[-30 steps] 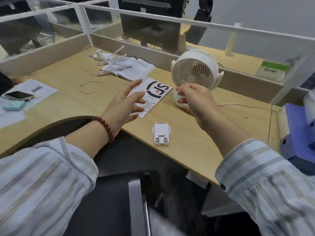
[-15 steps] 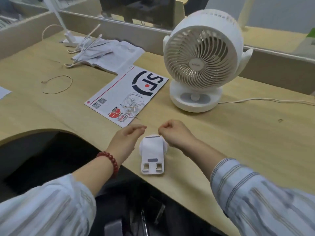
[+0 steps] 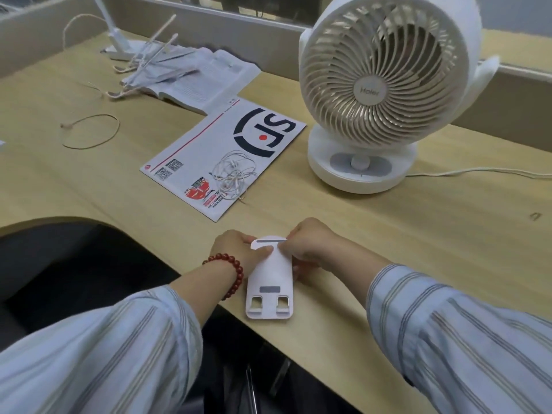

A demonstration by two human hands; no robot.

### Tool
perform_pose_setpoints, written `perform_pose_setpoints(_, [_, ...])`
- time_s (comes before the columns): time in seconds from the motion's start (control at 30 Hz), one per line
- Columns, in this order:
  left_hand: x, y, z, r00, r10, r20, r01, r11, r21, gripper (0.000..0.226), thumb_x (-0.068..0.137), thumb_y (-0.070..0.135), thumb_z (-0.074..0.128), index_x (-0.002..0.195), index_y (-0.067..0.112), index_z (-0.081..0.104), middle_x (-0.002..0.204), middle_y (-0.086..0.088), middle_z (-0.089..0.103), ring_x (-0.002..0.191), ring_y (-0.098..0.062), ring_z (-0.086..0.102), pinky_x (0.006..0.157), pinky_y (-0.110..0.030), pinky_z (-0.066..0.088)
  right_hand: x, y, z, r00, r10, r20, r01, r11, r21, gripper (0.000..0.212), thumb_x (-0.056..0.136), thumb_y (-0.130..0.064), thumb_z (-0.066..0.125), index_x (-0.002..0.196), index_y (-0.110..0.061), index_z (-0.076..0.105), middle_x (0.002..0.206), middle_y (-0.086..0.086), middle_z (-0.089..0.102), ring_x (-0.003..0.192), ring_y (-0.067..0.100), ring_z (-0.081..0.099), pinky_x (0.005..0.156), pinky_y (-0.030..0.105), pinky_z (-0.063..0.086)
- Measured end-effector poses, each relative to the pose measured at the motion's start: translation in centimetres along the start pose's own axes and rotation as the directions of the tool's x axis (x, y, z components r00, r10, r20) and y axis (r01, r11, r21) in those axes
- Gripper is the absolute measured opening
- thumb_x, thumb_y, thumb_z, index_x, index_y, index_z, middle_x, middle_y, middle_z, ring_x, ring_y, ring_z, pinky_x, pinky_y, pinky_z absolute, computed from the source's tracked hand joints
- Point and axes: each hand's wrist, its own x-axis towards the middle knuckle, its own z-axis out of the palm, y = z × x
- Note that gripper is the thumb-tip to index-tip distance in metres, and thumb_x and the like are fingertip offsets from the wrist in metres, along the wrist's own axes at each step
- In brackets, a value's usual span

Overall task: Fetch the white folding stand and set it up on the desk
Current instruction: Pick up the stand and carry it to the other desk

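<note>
The white folding stand (image 3: 270, 282) lies at the near edge of the wooden desk (image 3: 418, 234), its two notched feet toward me and its rounded top tilted up a little. My left hand (image 3: 236, 249), with a red bead bracelet on the wrist, pinches the stand's top left corner. My right hand (image 3: 310, 246) grips its top right edge, fingers curled behind the panel. Both hands are closed on the stand.
A white desk fan (image 3: 376, 94) stands just beyond the hands, its cable (image 3: 478, 173) trailing right. A printed envelope (image 3: 224, 156) with tangled white earphones (image 3: 233, 174) lies to the left. Further back are an open book (image 3: 194, 76), a string loop (image 3: 89, 131) and a partition wall (image 3: 209, 28).
Both hands came down from near the fan and envelope to the stand and took hold of its top. The stand's top panel has begun to lift. The camera moved closer.
</note>
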Motion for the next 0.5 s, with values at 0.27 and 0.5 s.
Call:
perform_pose_setpoints(0.27, [-1.8, 1.7, -3.2, 1.0, 0.017, -0.026, -0.023, 0.971, -0.24, 0.03, 0.075, 0.042, 0.07, 0.097, 0.023, 0.064, 0.118, -0.003, 0.063, 0.103, -0.019, 0.057, 0.091, -0.03, 0.044, -3.1, -1.8, -2.8, 0.974, -0.203, -0.102, 0.218, 0.961, 0.172, 0.006, 0.089, -0.012, 0.055, 0.086, -0.012, 0.061, 0.09, 0.012, 0.063, 0.071, 0.026, 0.062, 0.07, 0.039, 0.058])
perform_pose_setpoints(0.5, [-8.0, 6.7, -10.8, 0.99, 0.138, 0.023, -0.101, 0.816, -0.57, 0.026, 0.084, 0.041, 0.06, 0.087, 0.016, 0.06, 0.101, -0.012, 0.072, 0.09, -0.029, 0.069, 0.08, -0.043, 0.057, -11.7, -8.1, -6.2, 0.914, -0.365, -0.18, 0.406, 0.839, 0.362, 0.014, 0.091, -0.006, 0.052, 0.078, -0.009, 0.056, 0.076, 0.012, 0.061, 0.055, 0.025, 0.062, 0.051, 0.031, 0.056])
